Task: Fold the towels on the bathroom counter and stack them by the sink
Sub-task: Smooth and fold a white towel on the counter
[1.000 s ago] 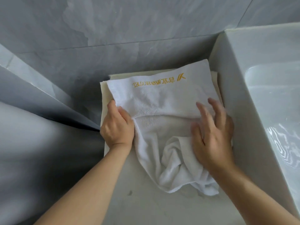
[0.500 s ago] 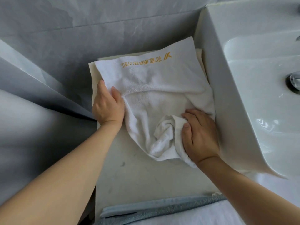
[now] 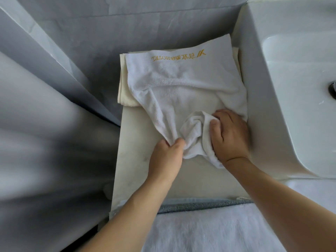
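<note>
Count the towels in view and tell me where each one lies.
3, maybe more hidden: white logo towel bunched on the counter beside the sink; cream towel folded beneath it; grey-edged towel at the near edge.

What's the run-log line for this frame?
step: folding | white towel: bunched near end, on cream towel | left hand: pinches towel | right hand: grips towel

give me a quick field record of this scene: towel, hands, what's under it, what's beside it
towel: white towel, gold lettering at the far edge, near end bunched
left hand: left hand pinches the bunched near edge
right hand: right hand grips the bunch
under: cream towel, folded, on the counter
beside: sink to the right
</note>
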`<state>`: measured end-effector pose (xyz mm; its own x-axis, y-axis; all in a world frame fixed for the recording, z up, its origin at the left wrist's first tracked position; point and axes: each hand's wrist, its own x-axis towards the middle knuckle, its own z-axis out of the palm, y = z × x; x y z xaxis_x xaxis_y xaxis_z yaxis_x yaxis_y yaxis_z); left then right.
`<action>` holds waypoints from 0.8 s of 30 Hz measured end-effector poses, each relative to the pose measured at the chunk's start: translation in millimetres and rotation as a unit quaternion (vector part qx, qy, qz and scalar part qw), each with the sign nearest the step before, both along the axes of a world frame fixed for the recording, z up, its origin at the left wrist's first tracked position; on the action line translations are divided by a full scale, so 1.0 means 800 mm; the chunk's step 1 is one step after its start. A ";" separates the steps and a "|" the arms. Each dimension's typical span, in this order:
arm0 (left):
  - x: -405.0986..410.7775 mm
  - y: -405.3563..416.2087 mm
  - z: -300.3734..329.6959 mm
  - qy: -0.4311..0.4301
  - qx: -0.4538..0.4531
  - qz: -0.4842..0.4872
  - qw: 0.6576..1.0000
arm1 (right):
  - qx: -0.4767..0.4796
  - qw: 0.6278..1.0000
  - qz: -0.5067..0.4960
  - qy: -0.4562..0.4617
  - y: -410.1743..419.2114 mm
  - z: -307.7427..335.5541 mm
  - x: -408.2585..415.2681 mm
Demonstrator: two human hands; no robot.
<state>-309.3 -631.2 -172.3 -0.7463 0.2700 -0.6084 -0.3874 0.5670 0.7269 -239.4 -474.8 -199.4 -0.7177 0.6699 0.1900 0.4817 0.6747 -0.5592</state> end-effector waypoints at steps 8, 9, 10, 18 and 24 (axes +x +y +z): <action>-0.038 -0.016 0.018 -0.041 0.112 0.065 0.991 | -0.086 0.989 0.091 -0.080 -0.027 0.016 0.065; -0.043 -0.023 0.020 -0.048 0.111 0.078 0.990 | -0.118 0.986 0.079 -0.084 -0.030 0.021 0.070; -0.046 -0.029 0.021 -0.066 0.114 0.099 0.986 | -0.154 0.983 0.065 -0.075 -0.033 0.027 0.073; -0.020 -0.062 0.022 -0.188 0.154 0.054 0.968 | -0.422 0.902 0.041 0.087 -0.044 0.063 0.087; -0.029 -0.081 0.037 -0.234 0.337 0.159 0.898 | -0.505 0.847 -0.144 0.080 -0.042 0.052 0.101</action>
<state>-332.7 -695.8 -142.8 -0.5560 0.5124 -0.6545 -0.8044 -0.1335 0.5789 -158.7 -508.1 -157.8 -0.5153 0.6923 -0.5052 0.4078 -0.3204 -0.8550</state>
